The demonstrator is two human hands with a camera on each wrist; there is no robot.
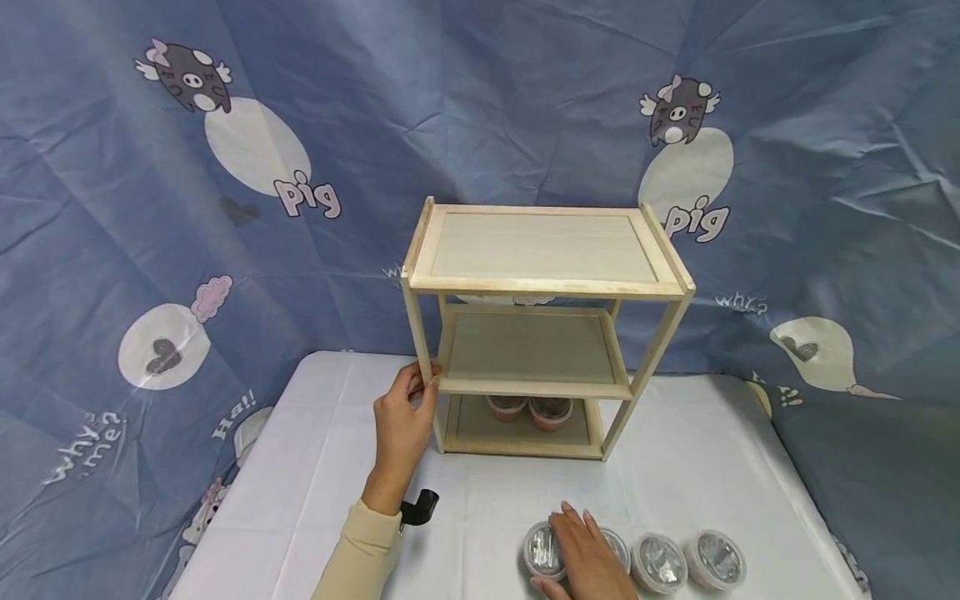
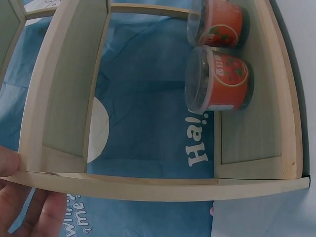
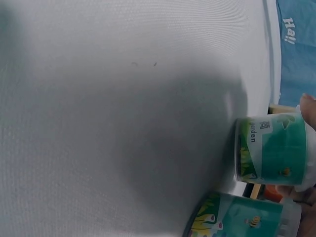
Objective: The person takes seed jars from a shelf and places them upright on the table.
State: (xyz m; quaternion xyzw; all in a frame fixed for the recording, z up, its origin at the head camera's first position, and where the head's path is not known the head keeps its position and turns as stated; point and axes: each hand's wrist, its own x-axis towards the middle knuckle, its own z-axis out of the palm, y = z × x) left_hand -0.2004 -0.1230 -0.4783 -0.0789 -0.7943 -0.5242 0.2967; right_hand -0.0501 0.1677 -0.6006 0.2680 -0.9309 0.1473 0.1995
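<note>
My left hand (image 1: 405, 412) grips the left front post of a three-tier wooden shelf rack (image 1: 543, 387), thumb and fingers on either side in the left wrist view. Low over the table, my right hand (image 1: 588, 558) holds a green-labelled plastic tub (image 3: 274, 150) by its lid end, thumb on one side and fingers on the other. That tub looks like the leftmost clear-lidded one (image 1: 542, 550) in the head view. Right beside it is a second green-labelled tub (image 3: 242, 217), partly covered by the hand from above. Two red-labelled tubs (image 2: 229, 84) stand on the bottom shelf.
Two more clear-lidded tubs (image 1: 660, 562) stand to the right of my right hand. A white cloth covers the table (image 1: 330, 433). Behind and at both sides hangs a blue printed curtain (image 1: 360, 125). A black strap sits on my left wrist.
</note>
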